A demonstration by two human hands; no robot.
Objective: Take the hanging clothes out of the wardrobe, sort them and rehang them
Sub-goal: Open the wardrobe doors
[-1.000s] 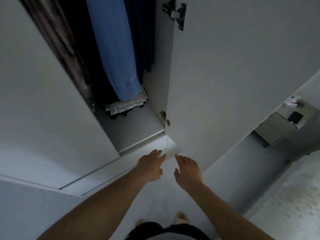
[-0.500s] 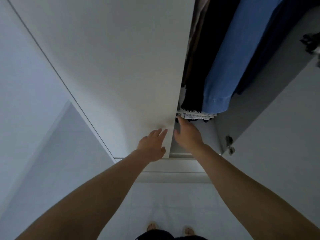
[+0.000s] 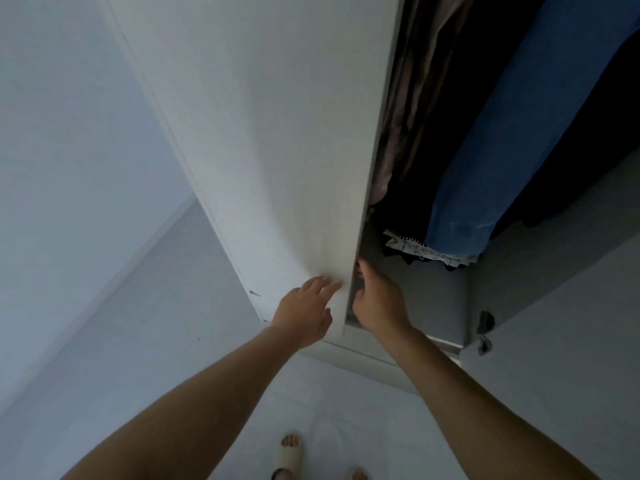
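Clothes hang in the wardrobe gap at the upper right: a blue denim garment [image 3: 502, 150], black garments [image 3: 450, 98] left of it, and a beige-pink one [image 3: 405, 116] against the left door. The white left door [image 3: 277, 133] covers the rest of the rail. My left hand [image 3: 304, 313] lies with straight fingers on that door's front, near its lower corner. My right hand [image 3: 379, 299] reaches inside the opening, its fingertips hooked behind the door's free edge. Neither hand touches any clothing.
A small folded pile of patterned cloth [image 3: 426, 251] lies on the grey wardrobe floor [image 3: 426, 299] under the hanging hems. The right door [image 3: 571, 306] stands open, with a hinge [image 3: 485, 323] at its base. My sandalled feet [image 3: 289, 459] stand on pale flooring.
My view swung left and both hands rose from the drawer front to the left door. The right hand's fingers have slipped behind the door's edge, and the gap looks a little wider.
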